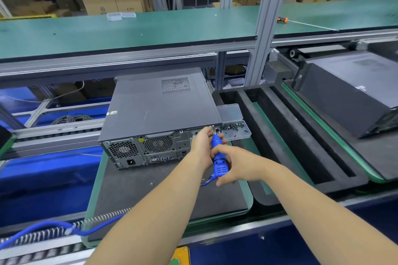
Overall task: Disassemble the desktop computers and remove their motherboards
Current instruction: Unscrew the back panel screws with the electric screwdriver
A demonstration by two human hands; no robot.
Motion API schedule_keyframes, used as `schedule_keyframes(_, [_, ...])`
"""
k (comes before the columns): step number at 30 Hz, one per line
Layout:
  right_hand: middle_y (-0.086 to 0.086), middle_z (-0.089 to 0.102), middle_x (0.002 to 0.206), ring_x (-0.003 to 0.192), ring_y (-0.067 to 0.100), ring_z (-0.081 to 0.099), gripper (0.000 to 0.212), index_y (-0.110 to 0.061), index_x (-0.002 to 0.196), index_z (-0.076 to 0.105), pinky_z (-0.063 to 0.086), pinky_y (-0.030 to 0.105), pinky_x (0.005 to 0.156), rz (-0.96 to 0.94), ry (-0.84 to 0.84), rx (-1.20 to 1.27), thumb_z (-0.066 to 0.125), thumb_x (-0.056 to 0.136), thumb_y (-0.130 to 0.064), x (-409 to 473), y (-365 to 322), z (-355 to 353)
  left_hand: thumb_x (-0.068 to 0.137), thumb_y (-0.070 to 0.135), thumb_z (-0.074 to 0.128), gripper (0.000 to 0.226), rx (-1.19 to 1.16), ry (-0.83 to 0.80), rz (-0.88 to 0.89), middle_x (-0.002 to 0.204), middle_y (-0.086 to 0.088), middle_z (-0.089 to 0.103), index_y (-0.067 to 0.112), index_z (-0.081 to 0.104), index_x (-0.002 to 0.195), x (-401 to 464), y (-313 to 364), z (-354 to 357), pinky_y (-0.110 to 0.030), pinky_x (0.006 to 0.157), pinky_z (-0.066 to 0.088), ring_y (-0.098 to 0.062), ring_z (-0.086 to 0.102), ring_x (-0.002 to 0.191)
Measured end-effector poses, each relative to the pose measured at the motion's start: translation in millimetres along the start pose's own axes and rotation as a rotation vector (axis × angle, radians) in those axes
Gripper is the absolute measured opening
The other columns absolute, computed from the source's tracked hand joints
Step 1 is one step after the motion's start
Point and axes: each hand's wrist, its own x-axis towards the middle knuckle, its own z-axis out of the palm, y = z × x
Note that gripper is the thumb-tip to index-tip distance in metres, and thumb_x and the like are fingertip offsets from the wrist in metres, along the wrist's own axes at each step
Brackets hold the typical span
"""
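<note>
A worker's right hand (pixel 231 164) grips a blue electric screwdriver (pixel 218 158) at the rear upper corner of a desktop computer (pixel 159 112) lying on a dark mat (pixel 133 191), while the left hand (pixel 202 146) pinches near its tip; a clear screw box (pixel 235 128) sits just beside the case.

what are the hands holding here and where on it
Both grip the blue electric screwdriver: the right hand wraps its rear body near the cable, and the left hand holds the front end by the bit, at the computer case rear corner.
</note>
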Motion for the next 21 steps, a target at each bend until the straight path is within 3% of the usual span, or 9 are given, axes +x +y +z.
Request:
schedule_keyframes(3, [-0.004,0.059,0.08,0.052,0.008,0.055,0.054,-0.04,0.104,0.052,0.055,0.026,0.057,-0.003,-0.009,-0.001,0.089,0.067,-0.026,0.8,-1.6,0.4,0.099,0.027,0.06,0.025,0.072,0.018,0.031,0.101,-0.012,0.071,0.005,0.061,0.11,8.3,9.2,-2.1,-0.037,0.068,0.056,-0.028,0.064,0.071])
schedule_keyframes(7, [-0.006,0.059,0.076,0.052,0.008,0.054,0.052,-0.04,0.102,0.051,0.055,0.024,0.058,0.0,-0.014,0.003,0.088,0.069,-0.025,-0.5,-0.8,2.3,0.098,0.024,0.064,0.019,0.071,0.064,-0.004,0.089,-0.008,0.07,0.005,0.062,0.095,14.8,9.7,2.3,-0.029,0.053,0.051,-0.021,0.058,0.059])
schedule_keyframes(12, [-0.006,0.057,0.078,0.054,0.009,0.053,0.051,-0.04,0.103,0.052,0.054,0.025,0.06,0.01,-0.026,0.027,0.087,0.07,-0.023,-3.9,1.5,3.6,0.097,0.014,0.062,0.009,0.047,0.106,-0.003,0.079,-0.008,0.068,0.006,0.06,0.094,18.6,7.1,5.2,-0.03,0.053,0.05,-0.021,0.056,0.056])
schedule_keyframes(16, [-0.004,0.059,0.079,0.056,0.013,0.053,0.052,-0.039,0.103,0.053,0.055,0.029,0.062,0.027,-0.061,0.021,0.088,0.069,-0.022,-2.7,-1.0,7.3,0.09,0.005,0.062,0.004,0.184,0.206,0.17,0.079,-0.012,0.071,0.004,0.064,0.086,18.1,0.7,-5.6,-0.03,0.058,0.051,-0.027,0.058,0.059])
schedule_keyframes(21, [-0.007,0.06,0.075,0.054,0.015,0.055,0.051,-0.04,0.1,0.052,0.053,0.028,0.059,0.028,-0.128,-0.027,0.089,0.068,-0.023,5.4,-7.0,24.4,0.089,0.013,0.069,0.009,0.427,0.209,0.387,0.082,-0.006,0.075,0.007,0.075,0.086,10.7,-3.0,-50.1,-0.025,0.055,0.047,-0.016,0.057,0.059])
